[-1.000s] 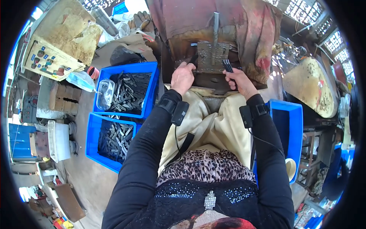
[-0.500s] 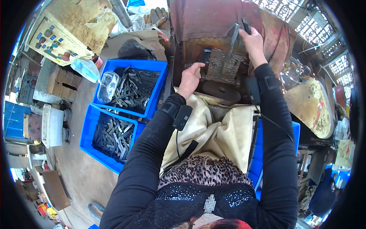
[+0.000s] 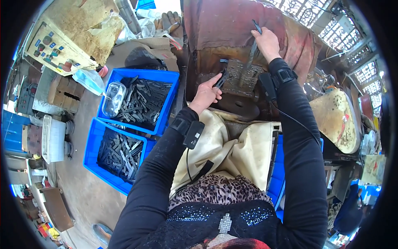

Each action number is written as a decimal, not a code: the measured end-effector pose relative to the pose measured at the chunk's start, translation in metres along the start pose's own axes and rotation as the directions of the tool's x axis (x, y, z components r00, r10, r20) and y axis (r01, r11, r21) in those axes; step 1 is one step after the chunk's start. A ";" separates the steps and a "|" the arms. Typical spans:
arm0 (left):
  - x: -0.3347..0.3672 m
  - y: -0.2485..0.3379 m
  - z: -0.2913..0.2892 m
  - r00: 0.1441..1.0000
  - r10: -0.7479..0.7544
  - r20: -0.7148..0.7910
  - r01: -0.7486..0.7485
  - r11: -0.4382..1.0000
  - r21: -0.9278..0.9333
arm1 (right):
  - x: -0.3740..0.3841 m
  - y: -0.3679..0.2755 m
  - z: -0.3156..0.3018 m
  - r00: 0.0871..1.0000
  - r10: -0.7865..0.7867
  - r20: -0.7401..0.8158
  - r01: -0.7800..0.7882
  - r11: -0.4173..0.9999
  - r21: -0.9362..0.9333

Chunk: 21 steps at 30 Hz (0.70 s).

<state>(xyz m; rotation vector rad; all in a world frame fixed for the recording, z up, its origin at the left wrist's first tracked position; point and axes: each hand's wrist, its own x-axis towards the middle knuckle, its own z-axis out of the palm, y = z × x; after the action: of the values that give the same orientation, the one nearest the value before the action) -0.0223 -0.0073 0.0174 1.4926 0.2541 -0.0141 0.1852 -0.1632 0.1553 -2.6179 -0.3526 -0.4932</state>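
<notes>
My left hand [image 3: 204,96] is closed at the near left corner of a rough, pitted metal block [image 3: 236,79]. Between its thumb and fingers is a dark flat metal piece [image 3: 223,79], the index finger stretched along it. My right hand [image 3: 267,43] is raised beyond the block, fingers pinched on a slim dark metal strip [image 3: 257,27] that points up and away. Just below the right fingers a grey metal bar [image 3: 250,58] slants up from the block; I cannot tell whether the hand touches it. A dark round plate [image 3: 240,108] lies on the near side.
Two blue bins [image 3: 176,89] full of dark metal strips [image 3: 143,99] stand at the left, a clear plastic container [image 3: 114,98] on one. A control box [image 3: 52,52] with knobs is farther left. Reddish cloth [image 3: 236,23] hangs behind the block; cream cloth [image 3: 253,145] covers my lap.
My left hand has drawn slightly nearer, and a dark metal piece now shows in its fingers. My right hand has shifted left with its strip, which now tilts differently.
</notes>
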 end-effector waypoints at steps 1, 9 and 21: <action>0.000 0.001 0.000 1.000 0.000 0.005 0.000 1.000 0.000 | 0.000 -0.001 -0.001 0.999 0.016 0.032 -0.015 0.999 -0.029; 0.001 0.005 -0.004 0.989 -0.121 0.080 0.115 0.990 0.078 | -0.001 -0.006 -0.006 0.995 -0.012 0.096 0.012 1.000 0.002; 0.014 -0.018 -0.007 0.995 0.103 0.005 -0.099 0.946 0.310 | 0.004 0.003 0.001 0.997 -0.033 0.068 0.034 0.999 -0.003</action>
<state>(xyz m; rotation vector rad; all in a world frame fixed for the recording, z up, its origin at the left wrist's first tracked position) -0.0129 0.0000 -0.0027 1.8184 0.1896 0.0381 0.1899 -0.1643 0.1551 -2.6418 -0.4183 -0.4169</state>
